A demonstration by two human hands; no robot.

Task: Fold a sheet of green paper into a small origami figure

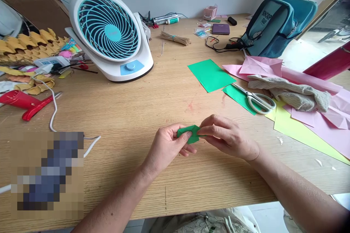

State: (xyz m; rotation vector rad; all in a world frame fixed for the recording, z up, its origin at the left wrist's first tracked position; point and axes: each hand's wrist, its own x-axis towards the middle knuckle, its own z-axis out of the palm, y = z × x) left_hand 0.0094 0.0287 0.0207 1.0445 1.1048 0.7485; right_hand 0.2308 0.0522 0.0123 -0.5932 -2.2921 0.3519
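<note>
A small piece of folded green paper point(194, 138) is held between both hands above the front middle of the table. My left hand point(169, 143) pinches it, thumb on top and fingers beneath. At the paper's right end, my right hand point(229, 136) grips the edge with its fingertips, which partly hide that end. Beyond the hands lies a flat green paper sheet point(210, 75). White-handled scissors point(259, 102) rest to the right, on another piece of green paper point(237, 98).
A white and blue fan point(131, 67) stands at the back left. Pink paper point(314, 120), yellow paper point(298, 134) and a grey glove point(295, 93) lie at the right. A teal backpack point(269, 25) sits behind. A red tool point(35, 105) and a white cable point(54, 113) are left.
</note>
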